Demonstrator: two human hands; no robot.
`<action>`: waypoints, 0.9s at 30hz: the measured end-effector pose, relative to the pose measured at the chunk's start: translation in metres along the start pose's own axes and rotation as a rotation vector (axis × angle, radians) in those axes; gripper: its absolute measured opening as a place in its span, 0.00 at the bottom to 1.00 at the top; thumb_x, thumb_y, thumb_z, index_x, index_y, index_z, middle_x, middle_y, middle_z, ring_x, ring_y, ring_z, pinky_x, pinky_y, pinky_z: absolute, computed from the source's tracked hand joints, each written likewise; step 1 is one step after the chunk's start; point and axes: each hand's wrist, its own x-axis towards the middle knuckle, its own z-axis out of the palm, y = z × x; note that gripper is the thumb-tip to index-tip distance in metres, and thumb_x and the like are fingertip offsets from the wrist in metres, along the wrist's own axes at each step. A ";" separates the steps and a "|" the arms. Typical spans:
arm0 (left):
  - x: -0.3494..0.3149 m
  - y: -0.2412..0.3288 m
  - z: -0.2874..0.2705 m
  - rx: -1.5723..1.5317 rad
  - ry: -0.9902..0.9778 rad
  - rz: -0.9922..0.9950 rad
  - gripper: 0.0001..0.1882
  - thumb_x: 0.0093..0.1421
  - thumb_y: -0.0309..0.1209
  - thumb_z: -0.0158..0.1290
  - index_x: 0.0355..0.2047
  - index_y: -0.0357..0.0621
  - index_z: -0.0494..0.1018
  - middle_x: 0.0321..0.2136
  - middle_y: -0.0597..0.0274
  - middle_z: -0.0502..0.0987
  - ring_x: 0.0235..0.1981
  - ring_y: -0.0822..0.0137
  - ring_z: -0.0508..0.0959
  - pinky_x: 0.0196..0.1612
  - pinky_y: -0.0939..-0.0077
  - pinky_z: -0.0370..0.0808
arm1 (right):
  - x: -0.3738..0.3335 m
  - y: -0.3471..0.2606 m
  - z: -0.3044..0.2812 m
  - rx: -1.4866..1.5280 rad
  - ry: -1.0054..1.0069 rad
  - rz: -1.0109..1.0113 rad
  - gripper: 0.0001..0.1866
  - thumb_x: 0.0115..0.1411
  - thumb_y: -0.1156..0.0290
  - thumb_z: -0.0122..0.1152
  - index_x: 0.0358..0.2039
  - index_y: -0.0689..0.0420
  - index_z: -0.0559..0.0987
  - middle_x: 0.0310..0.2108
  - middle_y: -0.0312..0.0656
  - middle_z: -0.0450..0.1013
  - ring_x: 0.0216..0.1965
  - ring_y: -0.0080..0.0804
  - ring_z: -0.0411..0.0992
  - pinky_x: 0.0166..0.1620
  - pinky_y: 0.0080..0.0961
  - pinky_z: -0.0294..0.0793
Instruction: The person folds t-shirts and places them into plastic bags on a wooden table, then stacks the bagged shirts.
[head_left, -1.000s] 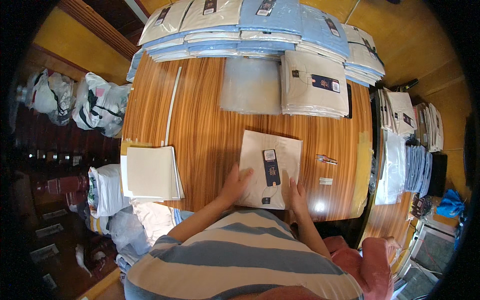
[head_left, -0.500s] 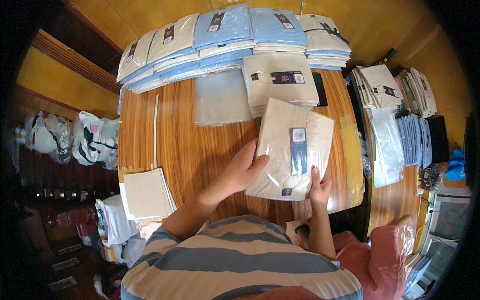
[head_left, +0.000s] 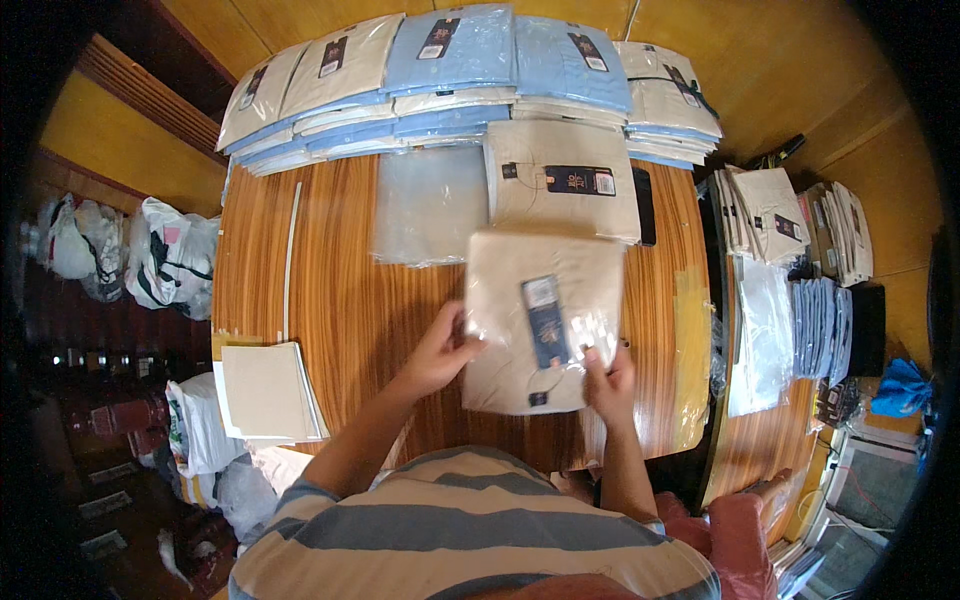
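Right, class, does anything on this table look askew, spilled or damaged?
One small thing: the card pile at the left edge of the table isn't squared, with paler sheets poking out along both sides. Nothing looks spilled, and the packet in the right hand shows glare but no visible damage.

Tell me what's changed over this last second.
The wrapped garment has risen and shifted right, now overlapping the near beige stack in view; it turned askew midway, then straightened. The left hand and right hand stay on it. The clear bags and cards haven't moved.
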 end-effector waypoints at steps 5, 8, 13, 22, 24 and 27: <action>-0.072 -0.048 -0.020 -0.008 0.154 -0.347 0.32 0.67 0.25 0.58 0.67 0.35 0.57 0.62 0.49 0.71 0.60 0.61 0.73 0.64 0.64 0.70 | -0.039 0.049 0.018 -0.276 -0.181 0.265 0.21 0.71 0.56 0.64 0.40 0.67 0.78 0.18 0.34 0.71 0.18 0.19 0.66 0.20 0.26 0.63; -0.093 -0.040 -0.019 -0.035 0.178 -0.381 0.33 0.67 0.29 0.59 0.67 0.35 0.58 0.62 0.48 0.71 0.61 0.59 0.73 0.65 0.63 0.69 | -0.054 0.086 0.029 -0.342 -0.123 0.111 0.20 0.71 0.57 0.63 0.38 0.65 0.79 0.14 0.34 0.68 0.16 0.20 0.66 0.21 0.26 0.64; -0.095 -0.014 -0.043 0.572 0.080 -0.311 0.40 0.65 0.39 0.62 0.70 0.34 0.57 0.65 0.36 0.68 0.67 0.48 0.69 0.70 0.56 0.64 | -0.013 -0.033 0.009 -0.639 -0.384 -0.092 0.23 0.70 0.52 0.62 0.43 0.63 0.79 0.15 0.42 0.72 0.17 0.39 0.73 0.24 0.37 0.71; -0.058 0.131 -0.018 1.340 -0.429 0.428 0.39 0.58 0.51 0.66 0.60 0.37 0.70 0.61 0.43 0.73 0.65 0.42 0.70 0.68 0.48 0.64 | 0.039 -0.173 0.086 -1.122 -1.278 -0.405 0.21 0.69 0.51 0.58 0.40 0.60 0.78 0.29 0.55 0.79 0.32 0.61 0.79 0.36 0.54 0.78; -0.054 0.124 -0.020 1.402 -0.510 0.324 0.34 0.58 0.54 0.65 0.53 0.40 0.75 0.55 0.44 0.78 0.59 0.44 0.76 0.62 0.47 0.72 | 0.045 -0.178 0.098 -1.107 -1.402 -0.431 0.22 0.68 0.50 0.58 0.40 0.61 0.78 0.31 0.56 0.80 0.36 0.61 0.80 0.39 0.54 0.78; -0.053 0.125 -0.029 1.244 -0.557 0.063 0.26 0.58 0.54 0.65 0.41 0.43 0.79 0.40 0.46 0.84 0.45 0.44 0.83 0.47 0.50 0.79 | 0.069 -0.173 0.112 -1.097 -1.517 -0.419 0.25 0.68 0.46 0.57 0.45 0.59 0.78 0.34 0.56 0.79 0.39 0.59 0.79 0.40 0.52 0.77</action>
